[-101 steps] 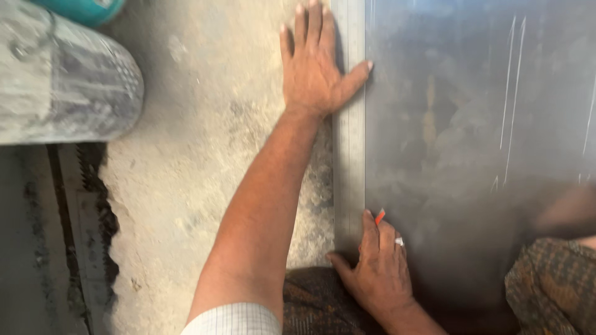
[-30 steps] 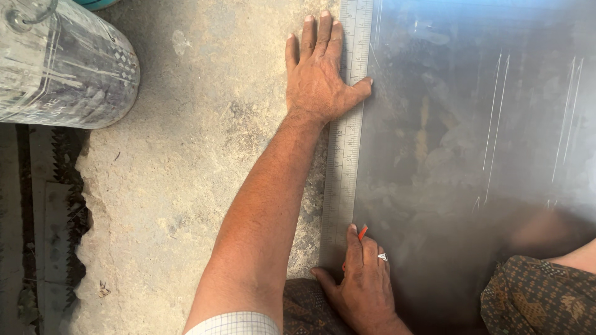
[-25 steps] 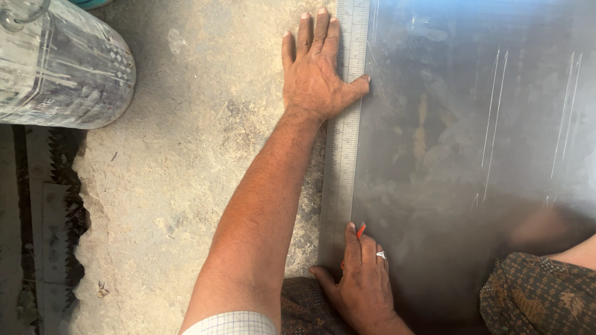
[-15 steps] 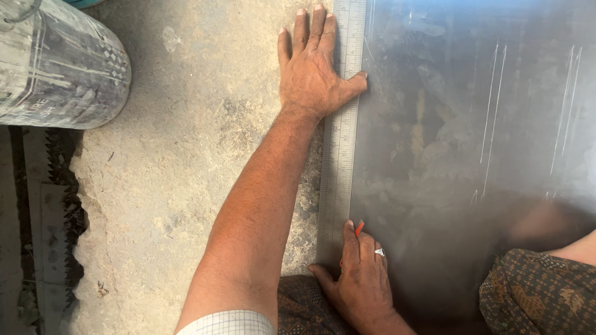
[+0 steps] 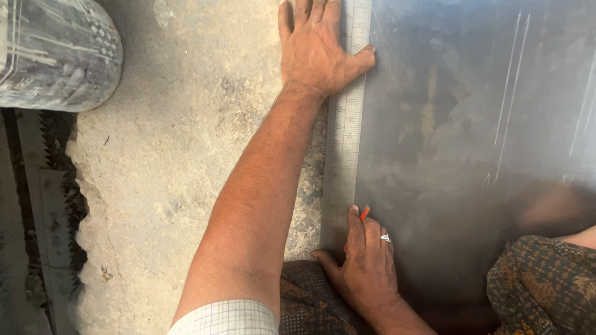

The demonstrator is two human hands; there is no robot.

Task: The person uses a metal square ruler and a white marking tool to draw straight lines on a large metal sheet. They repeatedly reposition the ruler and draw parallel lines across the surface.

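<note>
My left hand [image 5: 316,49] lies flat, palm down, at the far end of a long steel ruler [image 5: 344,142], its thumb across the ruler. The ruler runs along the left edge of a grey metal sheet [image 5: 472,124] on the floor. My right hand [image 5: 366,260], a ring on one finger, rests at the ruler's near end. It pinches a short orange pencil [image 5: 364,214] with its tip at the ruler's right edge, on the sheet.
Rough concrete floor [image 5: 180,155] spreads to the left of the ruler. A grey, dirty bucket-like cylinder [image 5: 56,49] lies at the top left. A dark saw-toothed strip [image 5: 68,205] runs down the left edge. Patterned brown cloth covers my knees [image 5: 546,279] at the bottom.
The view has drifted, so my left hand now sits higher in the picture. Both hands stay in the same places on the ruler, with the pencil still at its edge.
</note>
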